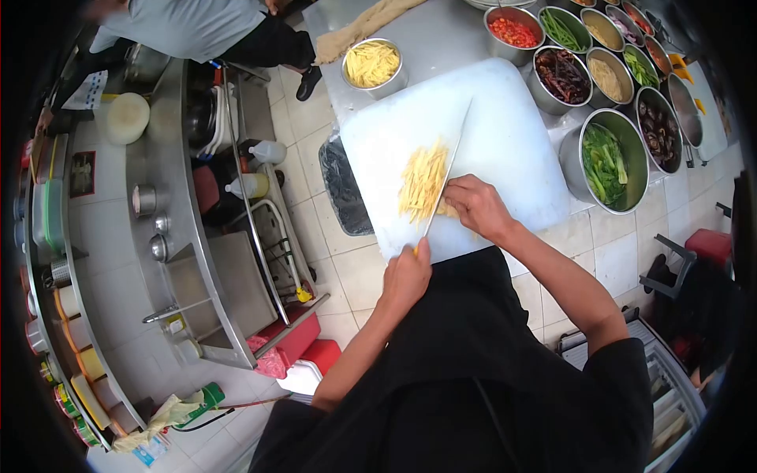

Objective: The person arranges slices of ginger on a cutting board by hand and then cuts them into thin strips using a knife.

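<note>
My left hand [408, 274] is wrapped round the handle of a long knife [451, 162], whose blade points away from me across the white cutting board [505, 118]. To the left of the blade lies a pile of thin, pale yellow vegetable strips [420, 185]. On the other side, my right hand [477, 206] has its fingers curled down on pale yellow vegetable slices [448, 209], with the fingertips right beside the blade. Part of those slices is hidden under the fingers.
A steel bowl of yellow strips [372, 65] stands behind the board. Along the right are bowls of chopped red peppers [514, 33], dried chilies [561, 76] and leafy greens [604, 162]. A black-lined bin [345, 189] is left of the board. A person [185, 31] stands beyond.
</note>
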A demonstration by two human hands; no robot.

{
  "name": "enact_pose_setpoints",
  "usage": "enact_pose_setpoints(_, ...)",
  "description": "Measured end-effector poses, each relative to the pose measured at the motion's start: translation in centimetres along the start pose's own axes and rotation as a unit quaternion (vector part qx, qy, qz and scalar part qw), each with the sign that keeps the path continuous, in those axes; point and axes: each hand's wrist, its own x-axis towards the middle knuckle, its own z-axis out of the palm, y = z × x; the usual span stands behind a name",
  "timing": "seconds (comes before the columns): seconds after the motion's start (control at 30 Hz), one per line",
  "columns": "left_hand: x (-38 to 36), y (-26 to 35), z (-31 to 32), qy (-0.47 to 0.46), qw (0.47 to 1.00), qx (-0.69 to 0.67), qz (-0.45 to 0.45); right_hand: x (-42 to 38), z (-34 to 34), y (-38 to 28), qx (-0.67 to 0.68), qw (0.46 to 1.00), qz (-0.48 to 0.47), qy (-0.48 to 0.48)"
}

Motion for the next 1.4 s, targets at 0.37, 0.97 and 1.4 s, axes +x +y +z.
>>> enact_pose_setpoints(0.37, -0.3, 2.7, -2.9, 0.003, 1.0, -0.004, 0.01, -0.1, 0.2, 0.3, 0.001, 1.0, 0.012, 0.007)
enact_pose_setpoints(0.97, 0.4, 3.2, -3.1, -0.008, 1.0, -0.014, 0.008, -0.1, 0.1, 0.0, 0.0, 1.0, -0.001, 0.03)
enact_pose_setpoints(1.4, 5.3, 5.2, -1.3, 0.039, 0.998, -0.032, 0.037, 0.5, -0.4, 0.3, -0.011, 1.0, 0.006, 0.001)
